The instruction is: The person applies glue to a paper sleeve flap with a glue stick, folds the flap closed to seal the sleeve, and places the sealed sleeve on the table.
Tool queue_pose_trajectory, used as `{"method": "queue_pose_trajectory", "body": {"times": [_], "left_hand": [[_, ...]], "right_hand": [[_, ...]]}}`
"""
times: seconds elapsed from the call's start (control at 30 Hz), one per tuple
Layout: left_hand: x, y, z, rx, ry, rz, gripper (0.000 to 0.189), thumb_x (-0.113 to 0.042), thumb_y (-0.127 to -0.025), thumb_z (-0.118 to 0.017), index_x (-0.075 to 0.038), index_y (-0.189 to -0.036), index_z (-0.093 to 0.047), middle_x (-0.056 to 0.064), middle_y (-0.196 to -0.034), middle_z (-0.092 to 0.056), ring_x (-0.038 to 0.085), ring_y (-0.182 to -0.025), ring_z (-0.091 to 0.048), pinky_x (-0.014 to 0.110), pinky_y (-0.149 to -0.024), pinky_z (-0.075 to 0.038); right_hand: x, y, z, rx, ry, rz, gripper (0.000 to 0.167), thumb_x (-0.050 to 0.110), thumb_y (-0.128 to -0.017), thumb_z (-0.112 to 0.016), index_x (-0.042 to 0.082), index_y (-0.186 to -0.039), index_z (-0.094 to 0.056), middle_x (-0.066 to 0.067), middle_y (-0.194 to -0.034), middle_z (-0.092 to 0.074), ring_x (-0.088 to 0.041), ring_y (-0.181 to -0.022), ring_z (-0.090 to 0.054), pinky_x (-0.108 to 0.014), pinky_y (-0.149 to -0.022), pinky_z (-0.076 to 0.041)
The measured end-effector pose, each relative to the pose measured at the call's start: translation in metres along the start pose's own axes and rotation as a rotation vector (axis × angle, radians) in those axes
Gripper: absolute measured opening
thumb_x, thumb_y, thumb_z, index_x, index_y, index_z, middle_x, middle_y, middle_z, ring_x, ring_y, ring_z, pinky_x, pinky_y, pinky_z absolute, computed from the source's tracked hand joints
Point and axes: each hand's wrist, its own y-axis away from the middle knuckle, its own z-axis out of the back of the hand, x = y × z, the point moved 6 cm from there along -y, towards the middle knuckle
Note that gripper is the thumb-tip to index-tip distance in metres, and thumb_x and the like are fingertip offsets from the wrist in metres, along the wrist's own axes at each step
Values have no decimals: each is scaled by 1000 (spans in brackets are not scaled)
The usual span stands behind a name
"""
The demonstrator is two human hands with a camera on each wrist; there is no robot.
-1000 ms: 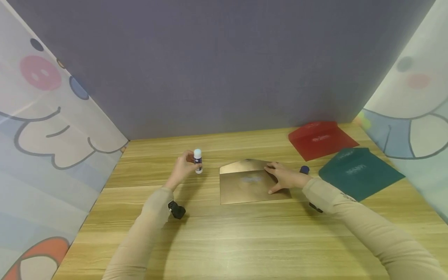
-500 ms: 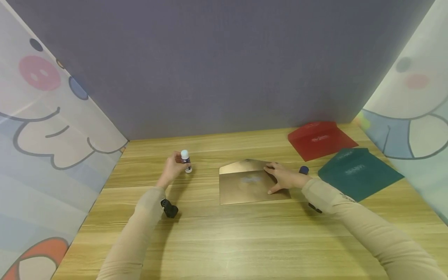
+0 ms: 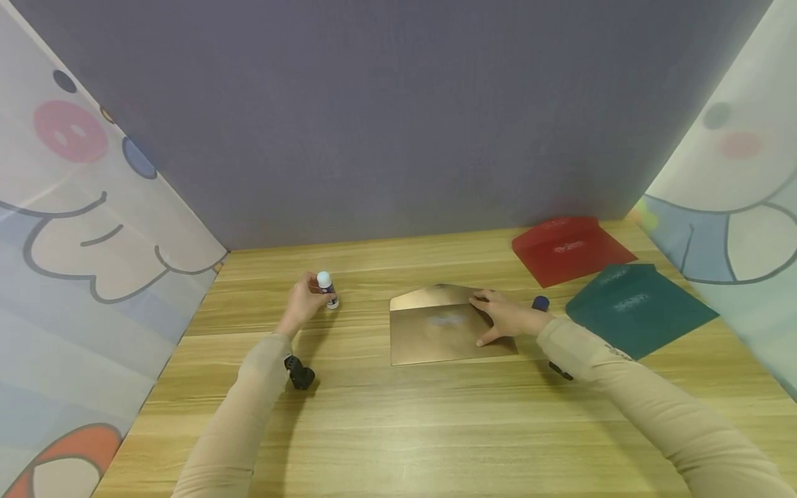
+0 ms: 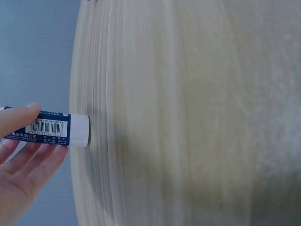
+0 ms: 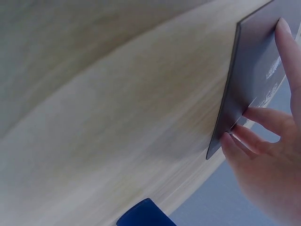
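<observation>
My left hand (image 3: pixel 302 302) grips a glue stick (image 3: pixel 327 290), a white-ended tube with a dark blue label. In the left wrist view the thumb and fingers close round the glue stick (image 4: pixel 51 128), its white end near the tabletop. A bronze-coloured envelope (image 3: pixel 429 344) lies mid-table with its flap raised toward the back and a whitish patch on its face. Spread fingers of my right hand (image 3: pixel 506 316) press on the envelope's right side. In the right wrist view the fingertips touch the envelope (image 5: pixel 251 66) along its fold and near its edge.
A dark blue cap (image 3: pixel 541 302) stands just beyond my right wrist. Toward the back right lie a red envelope (image 3: pixel 563 256) and a green envelope (image 3: pixel 641 311), both with flaps unfolded. A grey panel (image 3: pixel 398 124) rises behind the wooden table (image 3: pixel 398 422).
My left hand has carried the glue stick to the left, away from the bronze envelope, and the tube now leans slightly. The right hand has stayed in place on the envelope.
</observation>
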Motion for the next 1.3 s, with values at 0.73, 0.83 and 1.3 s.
{"method": "queue_pose_trajectory", "body": {"times": [0.73, 0.83, 1.3], "left_hand": [[-19, 5, 26, -102, 28, -90, 63, -16, -77, -68, -1, -130, -38, 22, -125, -44, 37, -116, -38, 49, -95, -32], [-42, 13, 32, -247, 37, -215, 48, -10, -77, -67, 3, -119, -48, 20, -118, -50, 33, -110, -42, 44, -94, -33], [-91, 17, -63, 121, -171, -377, 43, -1, -77, -65, 6, -116, -49, 20, -111, -52, 32, -103, -49, 42, -89, -43]], "right_hand": [[-2, 1, 0, 14, -43, -10, 75, 34, -80, -64, -8, -133, -31, -29, -136, -23, -45, -123, -24, -52, -94, -34], [-1, -1, 2, 3, -48, -6, 66, 28, -82, -63, -9, -130, -36, -30, -134, -27, -45, -120, -28, -51, -93, -34], [8, -9, 16, -172, -12, -5, 75, 10, -64, -78, -4, -128, -41, -29, -116, -41, -38, -101, -45, -41, -78, -46]]}}
